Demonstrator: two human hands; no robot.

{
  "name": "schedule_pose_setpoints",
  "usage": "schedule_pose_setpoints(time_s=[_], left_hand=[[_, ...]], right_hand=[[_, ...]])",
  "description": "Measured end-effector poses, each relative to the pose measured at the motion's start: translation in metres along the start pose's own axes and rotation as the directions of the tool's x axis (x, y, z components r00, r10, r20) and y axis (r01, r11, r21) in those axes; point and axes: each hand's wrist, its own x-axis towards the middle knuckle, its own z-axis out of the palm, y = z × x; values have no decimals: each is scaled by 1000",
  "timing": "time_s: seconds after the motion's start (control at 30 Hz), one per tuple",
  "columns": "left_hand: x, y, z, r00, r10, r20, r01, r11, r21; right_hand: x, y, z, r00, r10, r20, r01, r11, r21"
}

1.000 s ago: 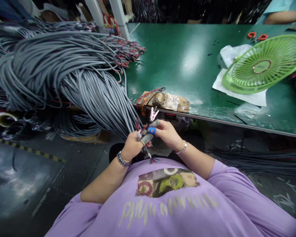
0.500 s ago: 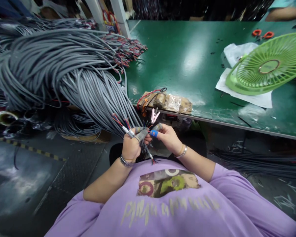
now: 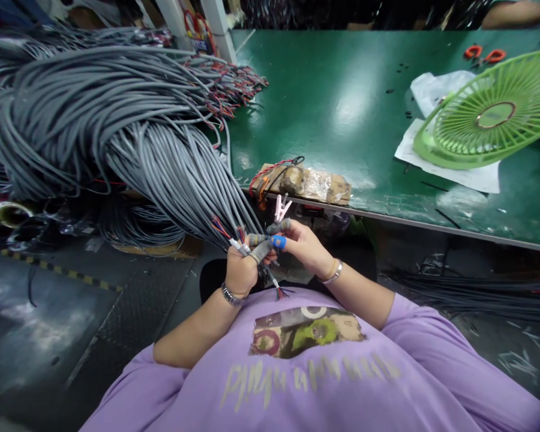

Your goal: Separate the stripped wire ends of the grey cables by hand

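Dead centre of the frame, just under the table edge, the left hand (image 3: 239, 271) was closed tight around a few cable ends (image 3: 234, 241) coming off the huge grey cable bundle (image 3: 117, 132) that filled the upper left, with red and blue cores poking out past the knuckles. The right hand (image 3: 306, 247) sat right against it, taped fingers and a blue finger cap (image 3: 279, 242) pinched together on those same cable ends. A pink clip (image 3: 280, 209) stood just above the hands, under a taped block (image 3: 312, 183) on the near edge of the green table (image 3: 342, 90). The green fan grille (image 3: 490, 117) and orange scissors (image 3: 483, 54) were well apart at the upper right, and another person's arm (image 3: 517, 12) showed in the top right corner. My take on doing this bit well: grip the jackets firmly in the left fist so the bundle's weight can't drag them, and work one core at a time with the capped fingertip – fiddly stuff, so keep the tips fanned and uncrossed
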Motion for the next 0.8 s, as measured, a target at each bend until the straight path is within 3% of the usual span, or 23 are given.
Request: schedule_pose_setpoints(time_s=[0.13, 0.3, 0.6, 0.8], left_hand=[[0, -3, -7, 998, 15, 63, -19, 997, 72], [0, 5, -12, 979, -61, 197, 24, 982, 185], [-3, 3, 0, 999, -11, 36, 10, 1000, 26], [-2, 7, 4, 1000, -15, -2, 15, 1000, 12]], right_hand=[[2, 0, 4, 1000, 1, -23, 0, 1000, 13], [-1, 1, 3, 1000, 28, -6, -28, 1000, 0], [-6, 6, 10, 989, 90, -116, -77, 991, 111], [-5, 7, 12, 989, 79, -123, -60, 987, 150]])
